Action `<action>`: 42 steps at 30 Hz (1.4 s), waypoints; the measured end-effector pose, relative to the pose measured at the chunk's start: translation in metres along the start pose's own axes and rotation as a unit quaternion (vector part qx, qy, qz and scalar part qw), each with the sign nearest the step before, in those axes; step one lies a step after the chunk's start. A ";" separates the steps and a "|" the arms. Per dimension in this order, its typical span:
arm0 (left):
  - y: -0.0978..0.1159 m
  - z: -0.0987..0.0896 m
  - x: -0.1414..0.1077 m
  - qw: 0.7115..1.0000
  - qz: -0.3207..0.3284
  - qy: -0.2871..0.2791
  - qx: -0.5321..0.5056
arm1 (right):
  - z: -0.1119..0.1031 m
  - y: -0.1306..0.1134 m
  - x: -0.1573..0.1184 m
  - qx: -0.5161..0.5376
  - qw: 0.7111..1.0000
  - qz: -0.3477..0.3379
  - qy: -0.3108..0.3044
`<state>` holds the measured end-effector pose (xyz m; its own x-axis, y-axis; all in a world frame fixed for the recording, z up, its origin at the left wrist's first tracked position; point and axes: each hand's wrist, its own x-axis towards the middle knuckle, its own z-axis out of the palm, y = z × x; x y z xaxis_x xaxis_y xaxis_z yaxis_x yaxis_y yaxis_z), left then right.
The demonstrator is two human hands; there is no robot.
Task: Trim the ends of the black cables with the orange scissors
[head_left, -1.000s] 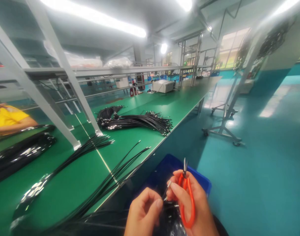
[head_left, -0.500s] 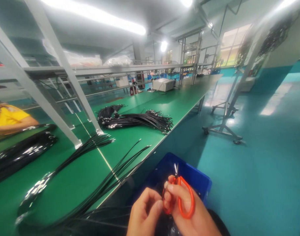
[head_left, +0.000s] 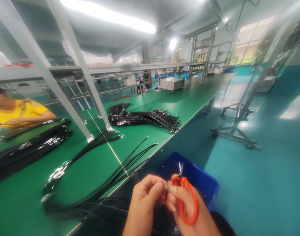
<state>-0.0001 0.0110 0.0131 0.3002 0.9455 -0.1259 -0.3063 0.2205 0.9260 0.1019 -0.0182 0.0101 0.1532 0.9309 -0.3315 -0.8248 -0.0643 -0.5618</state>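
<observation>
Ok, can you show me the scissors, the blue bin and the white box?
Scissors (head_left: pixel 193 194), head view: on the orange handle.
Blue bin (head_left: pixel 203 180), head view: on the inside of its wall.
White box (head_left: pixel 169 85), head view: on its front side.

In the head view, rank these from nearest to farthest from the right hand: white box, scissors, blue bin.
1. Scissors: held in the right hand, blades pointing up in the picture.
2. Blue bin: just beyond the hand, partly hidden by it.
3. White box: far off, on the green table.
</observation>
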 end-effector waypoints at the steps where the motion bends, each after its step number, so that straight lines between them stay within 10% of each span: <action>1: 0.000 0.001 -0.001 1.000 -0.003 0.003 -0.014 | 0.001 -0.001 0.000 0.001 1.000 0.004 -0.003; 14: -0.008 0.001 -0.002 0.998 0.033 0.042 0.021 | 0.004 -0.005 0.000 0.042 0.998 0.039 0.001; 19: -0.002 -0.006 -0.006 0.905 0.226 0.132 0.336 | 0.004 -0.004 0.000 0.056 0.997 0.043 0.002; 24: 0.001 -0.011 -0.006 0.863 0.234 0.150 0.422 | 0.006 -0.004 0.001 0.059 0.997 0.045 -0.007; 31: -0.008 -0.009 -0.011 0.968 0.105 0.028 0.227 | 0.012 -0.002 0.000 -0.002 0.999 0.034 0.030; 42: -0.018 -0.017 -0.009 0.968 0.077 -0.044 0.235 | 0.008 0.000 0.001 -0.008 0.998 0.003 0.055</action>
<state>-0.0122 0.0028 -0.0085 0.3658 0.9299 0.0386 0.0857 -0.0749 0.9935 0.0977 -0.0145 0.0163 0.2070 0.8855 -0.4161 -0.8174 -0.0771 -0.5708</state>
